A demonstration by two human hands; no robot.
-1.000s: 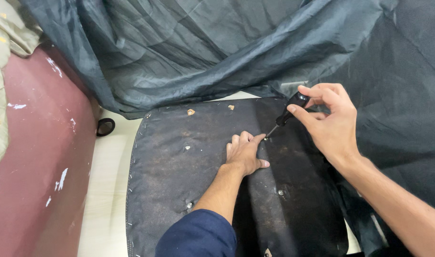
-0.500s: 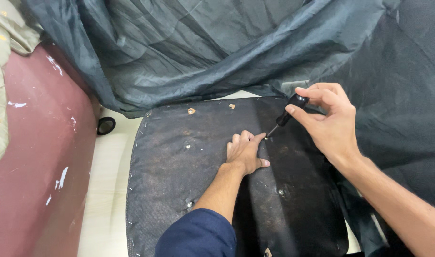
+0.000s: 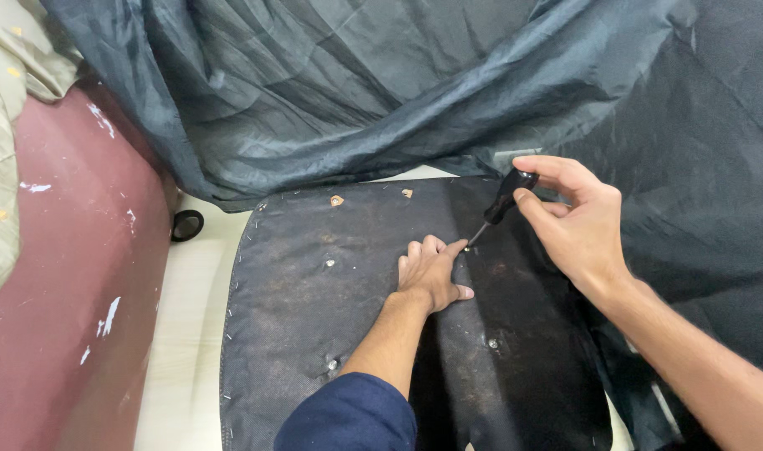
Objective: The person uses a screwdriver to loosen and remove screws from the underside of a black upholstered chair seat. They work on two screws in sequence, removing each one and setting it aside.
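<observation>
The right hand [image 3: 577, 225] holds a small screwdriver [image 3: 498, 205] by its black handle, fingers and thumb closed round the knob, with the thin shaft slanting down to a screw near the far edge of the dark seat panel [image 3: 314, 334]. The left hand [image 3: 431, 271] lies flat on the panel, fingers spread, holding nothing, fingertips just beside the tip. The tool looks light, stiff and smooth, best gripped high on the handle. The panel seems rigid under its worn fabric. Loose dark cloth [image 3: 356, 83] is bunched beyond it.
</observation>
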